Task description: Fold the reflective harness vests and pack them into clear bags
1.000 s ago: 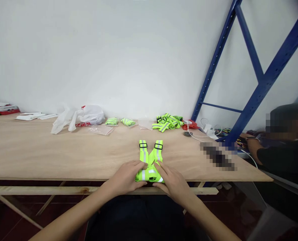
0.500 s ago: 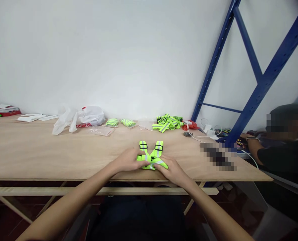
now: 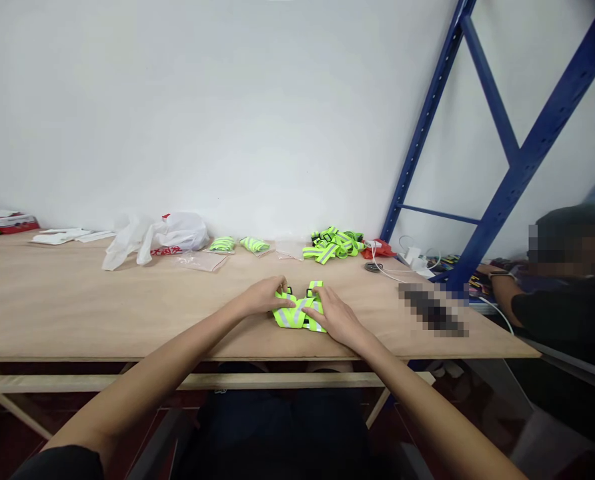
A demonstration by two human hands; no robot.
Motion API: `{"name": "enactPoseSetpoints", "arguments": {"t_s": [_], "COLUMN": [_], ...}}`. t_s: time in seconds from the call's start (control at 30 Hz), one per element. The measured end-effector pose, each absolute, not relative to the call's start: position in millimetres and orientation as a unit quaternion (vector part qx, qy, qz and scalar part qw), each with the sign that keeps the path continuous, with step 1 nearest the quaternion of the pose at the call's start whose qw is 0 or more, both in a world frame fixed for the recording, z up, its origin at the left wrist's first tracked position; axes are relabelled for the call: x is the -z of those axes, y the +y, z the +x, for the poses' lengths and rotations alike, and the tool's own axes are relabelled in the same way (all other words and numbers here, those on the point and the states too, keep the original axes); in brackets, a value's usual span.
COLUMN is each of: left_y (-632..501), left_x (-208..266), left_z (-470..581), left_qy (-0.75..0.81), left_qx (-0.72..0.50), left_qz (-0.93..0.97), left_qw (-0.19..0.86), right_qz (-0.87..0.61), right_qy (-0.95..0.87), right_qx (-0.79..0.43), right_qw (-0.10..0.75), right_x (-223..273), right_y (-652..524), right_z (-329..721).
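Observation:
A neon yellow-green reflective strap harness (image 3: pixel 297 315) with silver stripes lies folded near the table's front edge. My left hand (image 3: pixel 266 297) grips its left side, fingers at the upper left strap and thumb across the front. On the right side, my right hand (image 3: pixel 336 316) pinches the folded straps, with its thumb on the front and its fingers near the upper right strap. Black buckles show partly between the fingers at the top of both straps.
Behind lie a heap of similar straps (image 3: pixel 333 244), two bagged bundles (image 3: pixel 222 245), a white plastic bag (image 3: pixel 180 232) and clear bags (image 3: pixel 202 260). A blue metal rack (image 3: pixel 497 187) stands right, near a co-worker's arm (image 3: pixel 506 293). A pixelated dark item (image 3: pixel 432 310) rests on the wooden table (image 3: pixel 102 313).
Both hands have moved up to the harness's upper straps. The upper straps now reach less far up, and the buckles are partly covered by fingers.

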State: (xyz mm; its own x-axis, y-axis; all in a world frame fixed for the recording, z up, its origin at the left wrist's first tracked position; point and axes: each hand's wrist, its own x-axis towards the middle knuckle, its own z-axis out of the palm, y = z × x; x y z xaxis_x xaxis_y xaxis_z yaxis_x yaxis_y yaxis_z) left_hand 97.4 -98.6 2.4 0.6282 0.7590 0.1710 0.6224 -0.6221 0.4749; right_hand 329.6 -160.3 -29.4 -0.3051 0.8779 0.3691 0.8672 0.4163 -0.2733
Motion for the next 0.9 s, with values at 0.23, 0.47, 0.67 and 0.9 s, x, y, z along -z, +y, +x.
{"name": "enactPoseSetpoints", "arguments": {"t_s": [0.23, 0.47, 0.67, 0.9], "left_y": [-123, -168, -210, -203], "left_x": [0, 9, 22, 16], "left_z": [105, 95, 83, 84], "left_qy": [0.371, 0.332, 0.347, 0.329], "left_qx": [-0.162, -0.163, -0.179, -0.215], "left_qz": [0.913, 0.928, 0.921, 0.919], "left_qw": [-0.046, -0.055, 0.011, 0.037], "right_qz": [-0.519, -0.48, -0.423, -0.386], "right_qy": [-0.822, -0.852, -0.875, -0.879], "right_qx": [0.127, -0.002, 0.041, 0.021], "right_qw": [0.198, 0.206, 0.234, 0.279], "right_x": [34, 34, 48, 40], "right_y": [-172, -203, -232, -220], "right_z": [320, 336, 339, 337]}}
